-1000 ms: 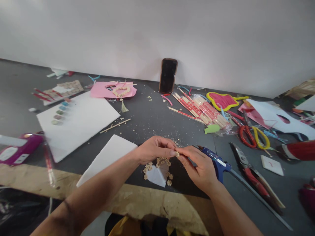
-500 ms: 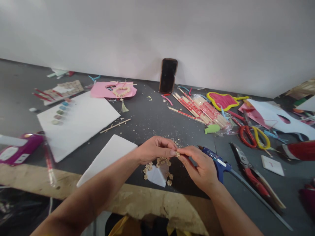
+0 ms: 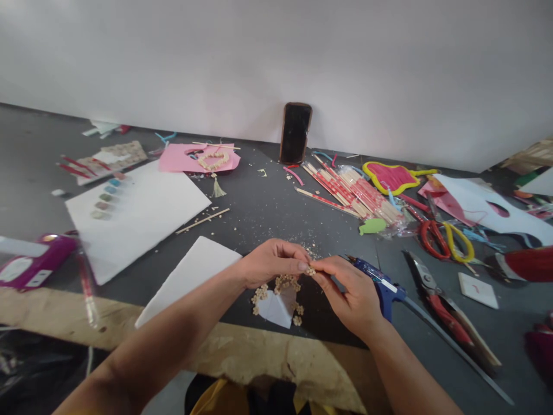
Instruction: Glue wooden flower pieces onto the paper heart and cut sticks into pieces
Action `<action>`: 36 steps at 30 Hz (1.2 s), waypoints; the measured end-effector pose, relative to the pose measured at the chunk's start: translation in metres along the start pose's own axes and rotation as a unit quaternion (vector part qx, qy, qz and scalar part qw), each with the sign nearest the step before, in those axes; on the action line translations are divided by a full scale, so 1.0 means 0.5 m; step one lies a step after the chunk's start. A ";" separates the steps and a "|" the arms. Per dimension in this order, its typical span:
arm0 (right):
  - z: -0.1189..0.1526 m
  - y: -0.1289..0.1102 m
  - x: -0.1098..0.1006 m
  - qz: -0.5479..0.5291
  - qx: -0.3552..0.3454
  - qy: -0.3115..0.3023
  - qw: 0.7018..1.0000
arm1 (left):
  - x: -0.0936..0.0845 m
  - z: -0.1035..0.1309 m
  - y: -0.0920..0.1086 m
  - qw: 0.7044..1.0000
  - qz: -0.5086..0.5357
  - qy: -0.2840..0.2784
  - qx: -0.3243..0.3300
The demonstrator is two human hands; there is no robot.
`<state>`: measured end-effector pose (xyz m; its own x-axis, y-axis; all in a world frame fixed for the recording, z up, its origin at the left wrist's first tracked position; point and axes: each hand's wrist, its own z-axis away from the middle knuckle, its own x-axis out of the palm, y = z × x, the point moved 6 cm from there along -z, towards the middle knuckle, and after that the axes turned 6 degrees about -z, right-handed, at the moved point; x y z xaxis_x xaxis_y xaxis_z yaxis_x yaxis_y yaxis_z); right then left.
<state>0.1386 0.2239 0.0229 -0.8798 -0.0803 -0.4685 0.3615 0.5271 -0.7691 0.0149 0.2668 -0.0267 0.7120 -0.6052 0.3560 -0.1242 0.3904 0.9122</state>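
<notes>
My left hand (image 3: 274, 264) and my right hand (image 3: 348, 285) meet above the front of the table, fingertips pinched together. Between them is a small beige flower-shaped piece (image 3: 310, 271), partly covered by the fingers. Below the hands lies a white paper piece (image 3: 273, 308) with beige flower pieces (image 3: 260, 295) around its edge; part of it is hidden under my left hand. A couple of loose flowers (image 3: 298, 316) sit at its right side. Just right of my right hand rests a blue glue gun (image 3: 380, 278) with a long glue stick in its back.
A phone (image 3: 296, 134) leans on the wall. Bundled chopsticks (image 3: 345, 193), scissors (image 3: 444, 239) and pruning shears (image 3: 436, 297) lie to the right. White sheets (image 3: 142, 213), pink paper (image 3: 173, 158) with a bead bracelet, and a paintbrush (image 3: 86, 288) are to the left. Crumbs scatter mid-table.
Almost nothing differs; both hands keep the same pinch on the small flower piece, with only a very slight shift of the fingertips.
</notes>
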 end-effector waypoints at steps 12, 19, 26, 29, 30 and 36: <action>0.000 0.001 0.001 0.002 -0.001 -0.004 1.000 | 0.002 0.001 0.002 1.000 0.012 -0.004 -0.004; 0.000 -0.002 -0.001 0.008 -0.001 0.000 1.000 | 0.002 0.001 0.002 1.000 0.011 -0.004 0.002; -0.002 -0.002 -0.001 0.008 -0.007 -0.004 1.000 | -0.003 -0.001 0.000 1.000 0.005 0.001 0.005; -0.001 -0.001 0.000 0.010 -0.007 -0.006 1.000 | -0.003 0.000 -0.001 1.000 0.005 -0.002 0.003; -0.001 -0.001 0.000 0.011 -0.007 -0.006 1.000 | -0.002 -0.001 -0.001 1.000 0.007 -0.002 0.002; 0.002 0.002 0.000 0.020 -0.006 -0.006 1.000 | -0.001 0.000 -0.003 1.000 0.011 -0.005 0.004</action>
<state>0.1391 0.2235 0.0219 -0.8611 -0.0696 -0.5037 0.3923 0.5394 -0.7451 0.0145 0.2667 -0.0282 0.7022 -0.6035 0.3777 -0.1448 0.3984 0.9057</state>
